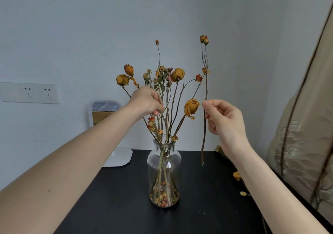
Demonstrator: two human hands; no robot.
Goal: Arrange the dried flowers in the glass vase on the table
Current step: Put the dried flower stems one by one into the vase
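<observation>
A clear glass vase stands in the middle of the black table, with fallen petals at its bottom. Several dried yellow and orange flowers on thin brown stems rise from its neck. My left hand is pinched on the stems of that bunch, above the vase mouth. To the right of the vase, my right hand holds one long dried stem upright between thumb and fingers. Its small orange buds are at the top and its lower end hangs above the table.
Loose dried flowers lie on the table's right side, partly behind my right forearm. A white stand with a framed panel sits at the back left. Wall sockets are at the left. A beige curtain hangs at the right.
</observation>
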